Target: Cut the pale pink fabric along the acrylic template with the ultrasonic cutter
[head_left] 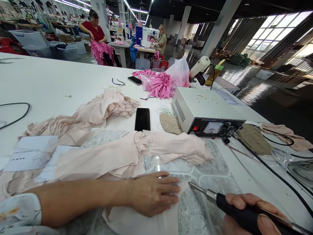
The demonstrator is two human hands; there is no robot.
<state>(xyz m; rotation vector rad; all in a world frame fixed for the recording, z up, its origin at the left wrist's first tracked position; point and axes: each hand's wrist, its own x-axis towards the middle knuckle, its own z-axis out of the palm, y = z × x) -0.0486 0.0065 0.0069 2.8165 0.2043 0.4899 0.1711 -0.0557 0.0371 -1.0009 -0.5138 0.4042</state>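
My left hand (154, 193) lies flat, fingers stretched, on a pale pink fabric piece (146, 222) over a grey marbled mat (193, 215). In my right hand (256, 212) is the black handle of an ultrasonic cutter (234, 207), fingers wrapped round it. Its narrow metal tip points left, close to the fabric's right edge; I cannot tell whether they touch. Beyond my left hand lie a stack of pale pink fabric pieces (100, 156) and a second stack (177, 145). Paper slips (31, 153) with handwriting rest at the left.
A grey control box (207, 111) with a gauge stands behind the cutter, and a black cable (271, 168) crosses the right side. A phone (142, 119), a heap of fabric (105, 107) and pink strips (161, 85) lie farther back. Two people stand beyond the white table (49, 81).
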